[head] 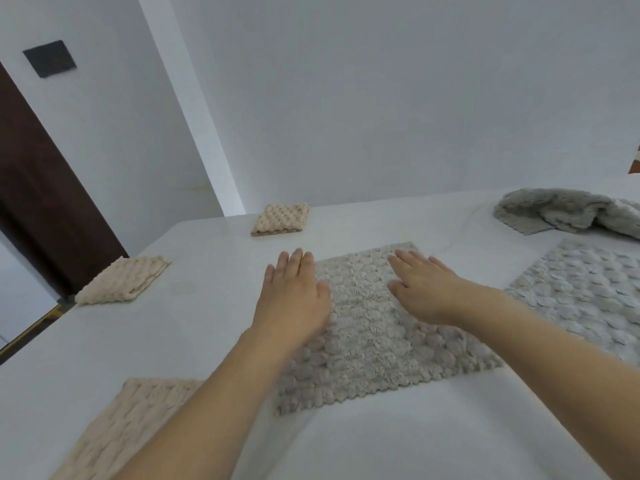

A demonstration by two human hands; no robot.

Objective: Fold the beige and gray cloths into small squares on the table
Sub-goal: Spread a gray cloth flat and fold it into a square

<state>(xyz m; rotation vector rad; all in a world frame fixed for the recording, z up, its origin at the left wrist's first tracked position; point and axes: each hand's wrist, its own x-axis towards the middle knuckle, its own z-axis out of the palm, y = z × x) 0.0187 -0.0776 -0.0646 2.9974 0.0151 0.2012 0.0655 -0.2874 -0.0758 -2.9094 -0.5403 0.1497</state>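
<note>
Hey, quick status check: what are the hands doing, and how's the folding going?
Left hand and right hand flat, open, pressing the gray cloth. Cloth spread out, not yet square. Two beige squares done. Nothing in the way.

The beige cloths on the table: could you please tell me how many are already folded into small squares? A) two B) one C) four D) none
A: two folded beige squares lie at the far left of the table, one near the back edge and one nearer the left edge, while a third beige cloth lies larger and flatter at the near left, partly out of view.
</note>
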